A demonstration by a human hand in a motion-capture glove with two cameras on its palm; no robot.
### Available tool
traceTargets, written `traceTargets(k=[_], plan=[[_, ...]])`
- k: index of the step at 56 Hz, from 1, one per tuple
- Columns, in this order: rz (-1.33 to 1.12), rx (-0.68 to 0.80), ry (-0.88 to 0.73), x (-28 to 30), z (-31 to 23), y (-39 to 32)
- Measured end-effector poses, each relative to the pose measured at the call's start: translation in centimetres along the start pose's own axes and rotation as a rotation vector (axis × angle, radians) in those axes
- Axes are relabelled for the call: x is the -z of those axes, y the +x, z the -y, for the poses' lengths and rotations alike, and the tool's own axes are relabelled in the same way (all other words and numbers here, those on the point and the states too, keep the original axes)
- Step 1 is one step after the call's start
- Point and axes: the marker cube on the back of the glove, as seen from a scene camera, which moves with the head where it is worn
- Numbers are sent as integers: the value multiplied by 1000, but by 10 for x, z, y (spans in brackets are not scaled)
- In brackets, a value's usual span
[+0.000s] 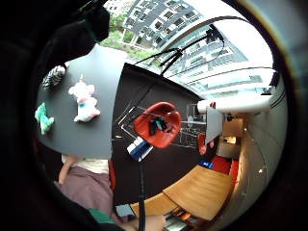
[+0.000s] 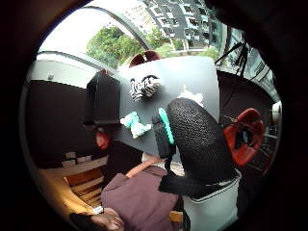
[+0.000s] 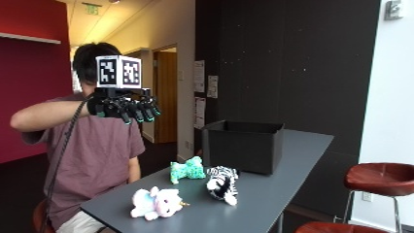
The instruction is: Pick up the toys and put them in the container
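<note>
Black-gloved right hand [image 3: 123,108] hovers high above the toys (fingers [image 3: 139,112] loosely curled, holding nothing).

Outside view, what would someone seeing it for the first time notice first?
Probably the gloved right hand, raised at head height with fingers hanging loosely, holding nothing. Below it on the grey table lie three plush toys: a pink-and-white unicorn near the front edge, a teal toy and a zebra behind it. An open black container stands beyond them.
</note>
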Motion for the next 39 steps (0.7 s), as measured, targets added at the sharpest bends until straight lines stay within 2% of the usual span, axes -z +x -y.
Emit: traceTargets(k=[26,39], plan=[[14,-12,-10,-9,24,-11],[78,-112,-81,-65,79,-13]])
